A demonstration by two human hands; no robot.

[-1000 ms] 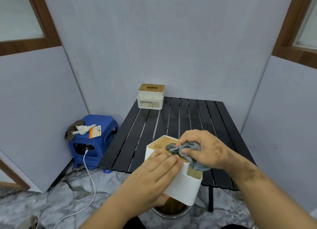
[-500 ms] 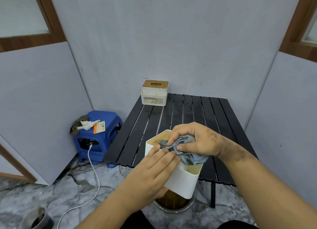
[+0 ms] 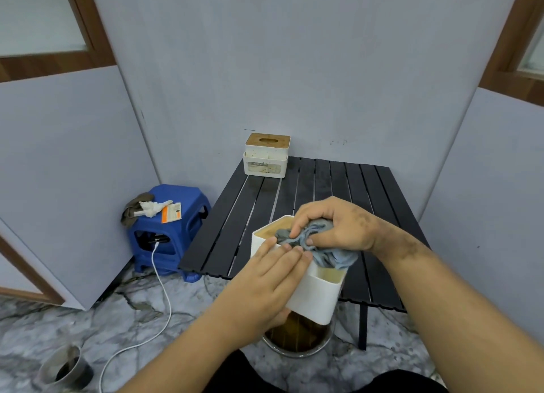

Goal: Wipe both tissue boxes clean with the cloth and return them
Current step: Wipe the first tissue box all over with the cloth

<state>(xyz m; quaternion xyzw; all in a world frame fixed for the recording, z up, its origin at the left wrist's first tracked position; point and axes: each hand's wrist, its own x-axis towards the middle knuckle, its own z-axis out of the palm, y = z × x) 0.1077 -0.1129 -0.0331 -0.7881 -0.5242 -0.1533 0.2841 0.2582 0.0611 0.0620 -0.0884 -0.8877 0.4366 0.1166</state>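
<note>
Right hand (image 3: 335, 226) grips the bunched cloth (image 3: 318, 244) on the wooden top of the near tissue box (image 3: 312, 289), held tilted off the table's (image 3: 368, 186) front edge by the left hand (image 3: 265, 283), fingers flat along its side; far tissue box (image 3: 266, 155) sits at the back corner.

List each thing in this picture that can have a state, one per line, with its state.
near tissue box: tilted, held off the table
cloth: bunched on its wooden top
left hand: holding the box
right hand: gripping the cloth
far tissue box: upright, stained
cable: plugged in
</note>
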